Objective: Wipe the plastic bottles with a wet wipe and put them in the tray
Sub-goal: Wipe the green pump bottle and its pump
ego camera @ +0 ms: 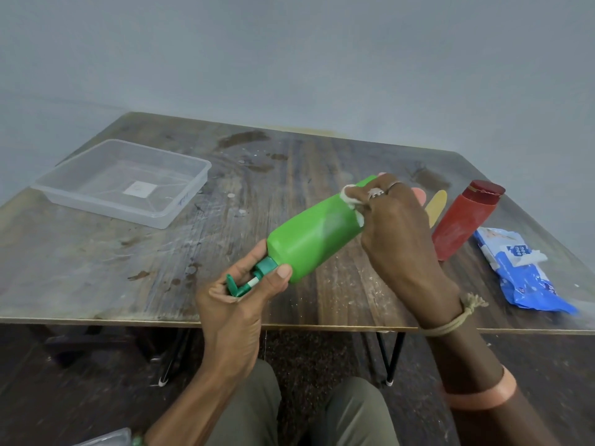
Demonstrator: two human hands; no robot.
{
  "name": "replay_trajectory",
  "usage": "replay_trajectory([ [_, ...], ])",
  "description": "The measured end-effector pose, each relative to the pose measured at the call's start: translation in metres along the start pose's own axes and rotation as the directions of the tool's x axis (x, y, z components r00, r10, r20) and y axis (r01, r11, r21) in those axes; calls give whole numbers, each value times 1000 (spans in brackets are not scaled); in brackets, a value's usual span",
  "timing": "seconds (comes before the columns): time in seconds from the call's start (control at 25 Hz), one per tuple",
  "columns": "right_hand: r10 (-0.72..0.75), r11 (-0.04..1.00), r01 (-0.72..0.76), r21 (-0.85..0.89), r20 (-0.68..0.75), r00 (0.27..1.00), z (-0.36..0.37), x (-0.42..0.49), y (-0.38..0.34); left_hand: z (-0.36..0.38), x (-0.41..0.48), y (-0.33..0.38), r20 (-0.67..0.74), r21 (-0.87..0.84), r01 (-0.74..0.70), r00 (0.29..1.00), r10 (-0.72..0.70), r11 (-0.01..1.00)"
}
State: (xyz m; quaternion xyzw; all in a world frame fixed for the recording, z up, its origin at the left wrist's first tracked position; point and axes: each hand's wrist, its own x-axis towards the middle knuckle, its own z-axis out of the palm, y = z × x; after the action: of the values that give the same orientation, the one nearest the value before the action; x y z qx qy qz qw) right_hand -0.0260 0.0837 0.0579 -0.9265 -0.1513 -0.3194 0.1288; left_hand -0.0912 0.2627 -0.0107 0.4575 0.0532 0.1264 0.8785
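Looking down through the head camera, I see both hands holding a green bottle (317, 230) at a slant over the near half of a worn wooden table (96, 268). Its pump (248, 281) points to seven o'clock and its base to one o'clock.

The left hand (238, 294) grips the neck end, with the thumb laid on the bottle's shoulder and the fingers curled round the pump. The right hand (399, 226) is closed over the base end and presses a white wipe (352, 201) against the green plastic. Scraps of the wipe show at the edge of its fingers. That hand wears rings on two fingers, and a cord is tied round its wrist.

A clear tray (128, 181) sits on the table at ten o'clock from the bottle, well apart from it, with a small white label on its floor.

At three o'clock from the right hand, a red bottle (463, 220) stands on the table with its cap up. Just beside it, at four o'clock, a blue and white pack (521, 268) lies flat with a wipe poking from its opening.

Between the right hand and the red bottle I can make out a pale yellow shape (436, 206), partly hidden; I cannot tell what it is.

At six o'clock, below the table edge, my view takes in knees in olive trousers
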Motion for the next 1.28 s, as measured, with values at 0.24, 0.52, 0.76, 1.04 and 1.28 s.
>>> replay_trajectory([
  [0.24, -185, 982, 186, -17, 24, 982, 3, -55, -62, 1, 2, 2, -21, -48, 35, 999, -36, 998],
  [0.52, -140, 990, 138, -25, -82, 987, 10, -64, -71, 6, 2, 9, -38, -135, 114, 992, -120, 984],
  [0.76, 206, 969, -223, -102, -159, 966, -3, -11, 0, 0, -1, 12, -47, -116, 96, 994, -102, 989],
  [1.04, -233, 972, 233, -15, -35, 972, 4, -56, -86, 6, 0, 12, -23, -111, 97, 995, -100, 989],
  [1.28, 200, 942, -169, -289, 80, 977, -3, 17, 15, -1, -8, 14, -46, 21, 1, 999, 0, 1000],
])
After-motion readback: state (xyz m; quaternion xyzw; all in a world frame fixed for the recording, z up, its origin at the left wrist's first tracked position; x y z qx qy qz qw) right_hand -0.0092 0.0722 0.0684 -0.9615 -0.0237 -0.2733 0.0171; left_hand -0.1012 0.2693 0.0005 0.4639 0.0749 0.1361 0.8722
